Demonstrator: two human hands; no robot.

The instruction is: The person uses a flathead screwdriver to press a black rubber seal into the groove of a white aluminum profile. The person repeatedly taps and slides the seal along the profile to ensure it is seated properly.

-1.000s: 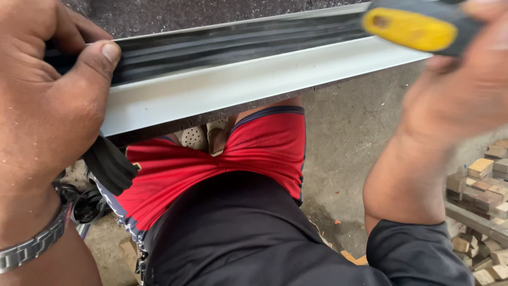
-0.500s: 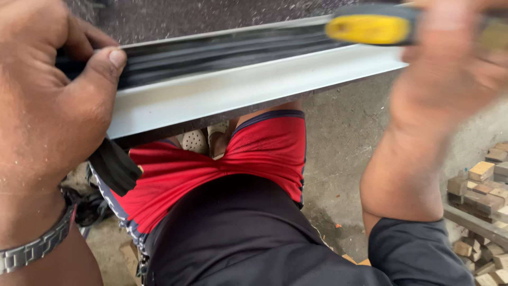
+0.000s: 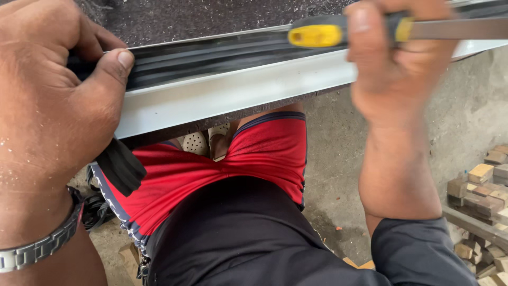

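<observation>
Your right hand (image 3: 394,63) is gripping the yellow-and-black tool handle (image 3: 338,33), now shifted leftward along the aluminium channel (image 3: 238,92) since half a second ago. Your left hand (image 3: 50,106) is clamping the channel's left end, thumb pressing the black rubber strip (image 3: 211,55). The tool's long axis is running nearly horizontal along the channel, butt end pointing left.
</observation>
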